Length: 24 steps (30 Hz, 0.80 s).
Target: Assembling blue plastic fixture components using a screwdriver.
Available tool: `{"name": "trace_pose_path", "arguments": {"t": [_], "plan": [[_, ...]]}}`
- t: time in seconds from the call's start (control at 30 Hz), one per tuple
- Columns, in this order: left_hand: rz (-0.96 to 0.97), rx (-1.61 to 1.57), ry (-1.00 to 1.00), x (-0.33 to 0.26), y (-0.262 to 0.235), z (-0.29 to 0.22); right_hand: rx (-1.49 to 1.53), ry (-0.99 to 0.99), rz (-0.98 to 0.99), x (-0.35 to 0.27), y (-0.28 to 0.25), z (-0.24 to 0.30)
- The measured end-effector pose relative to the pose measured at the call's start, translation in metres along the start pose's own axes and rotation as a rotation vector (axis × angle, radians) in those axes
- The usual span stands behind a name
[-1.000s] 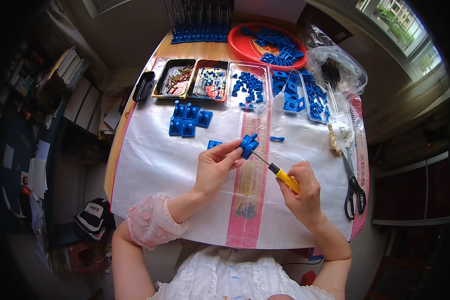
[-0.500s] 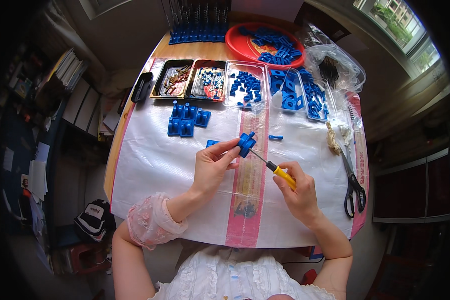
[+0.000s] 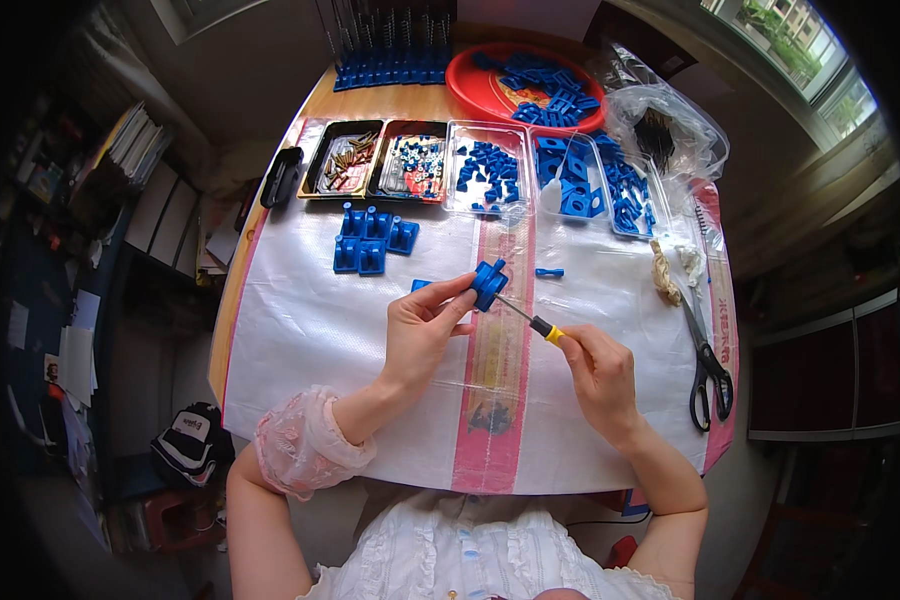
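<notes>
Covering most of the wooden surface [image 3: 400,103], a white sheet [image 3: 300,330] with pink bands is spread beneath the work. On the far side, a red basin [image 3: 467,90] is piled with blue parts, and in front of it a row of trays [image 3: 485,211] is set out, brass-coloured screws [image 3: 350,160] being kept in the leftmost. Scissors [image 3: 707,358] are laid at the right edge.

Between the left hand [image 3: 420,330] and the right hand [image 3: 602,375], a blue block [image 3: 489,284] is held above the sheet: it is pinched by the left thumb and fingers, while a yellow-handled screwdriver [image 3: 553,335] is gripped by the right, its shaft met with the block's near side. A fastening step is judged to be in hand, though no screw can be made out at the tip. For the next move, the block must be kept from twisting and the shaft held in line as the handle is turned, lest the tip be slipped. Just beyond, a small blue peg [image 3: 549,272] is left lying on the sheet.
</notes>
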State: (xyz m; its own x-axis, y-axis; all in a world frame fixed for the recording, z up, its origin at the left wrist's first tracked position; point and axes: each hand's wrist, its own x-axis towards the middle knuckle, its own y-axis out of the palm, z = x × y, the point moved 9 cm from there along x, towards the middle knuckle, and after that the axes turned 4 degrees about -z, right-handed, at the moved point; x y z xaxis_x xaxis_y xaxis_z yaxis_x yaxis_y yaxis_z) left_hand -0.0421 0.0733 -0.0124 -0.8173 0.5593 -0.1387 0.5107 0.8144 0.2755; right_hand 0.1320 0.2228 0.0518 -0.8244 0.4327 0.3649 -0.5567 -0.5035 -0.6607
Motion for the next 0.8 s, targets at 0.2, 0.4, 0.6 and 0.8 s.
{"name": "trace_pose_path", "arguments": {"t": [0.2, 0.4, 0.6, 0.8], "plan": [[-0.016, -0.002, 0.009, 0.001, -0.003, 0.0, 0.161, 0.096, 0.02, -0.002, 0.004, 0.003], [-0.027, 0.011, 0.001, 0.003, -0.003, -0.001, 0.153, -0.001, -0.066, 0.0, 0.0, 0.008], [-0.031, 0.019, -0.017, 0.003, -0.005, 0.0, -0.005, -0.04, -0.032, 0.004, -0.004, 0.014], [-0.016, 0.024, -0.021, 0.002, -0.003, -0.002, 0.028, 0.012, 0.013, 0.005, -0.004, 0.013]]}}
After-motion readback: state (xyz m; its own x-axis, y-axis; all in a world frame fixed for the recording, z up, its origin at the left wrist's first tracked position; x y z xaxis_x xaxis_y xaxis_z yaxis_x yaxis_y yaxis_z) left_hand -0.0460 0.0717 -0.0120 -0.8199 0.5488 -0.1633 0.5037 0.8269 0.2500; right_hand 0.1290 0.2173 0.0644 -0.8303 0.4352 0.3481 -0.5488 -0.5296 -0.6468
